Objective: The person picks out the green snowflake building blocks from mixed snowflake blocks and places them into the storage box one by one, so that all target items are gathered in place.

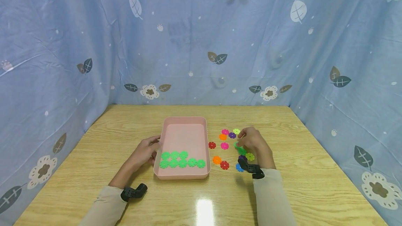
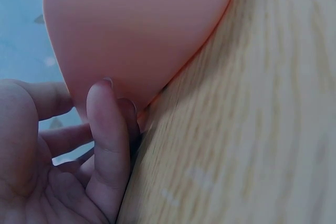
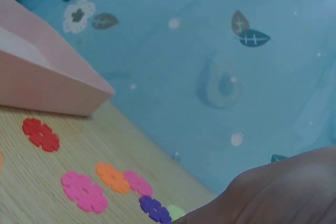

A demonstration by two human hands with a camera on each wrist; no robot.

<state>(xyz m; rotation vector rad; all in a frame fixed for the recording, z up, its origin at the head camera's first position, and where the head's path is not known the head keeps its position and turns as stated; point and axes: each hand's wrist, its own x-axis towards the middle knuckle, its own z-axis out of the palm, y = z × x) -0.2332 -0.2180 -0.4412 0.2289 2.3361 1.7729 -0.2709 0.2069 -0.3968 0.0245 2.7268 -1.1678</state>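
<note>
A pink tray stands on the wooden table, with several green snowflake discs laid along its near end. At the tray's left side is my left hand; in the left wrist view its bent fingers hold the tray's wall. Right of the tray, my right hand reaches down to a green disc, its thumb overlapping that disc. A second green disc lies just below. I cannot tell whether the right fingers pinch the disc; the right wrist view shows only part of the hand.
Loose discs lie around the right hand: red, orange, pink, purple, yellow-green and blue. One red disc is close beside the tray. A blue patterned curtain hangs behind the table.
</note>
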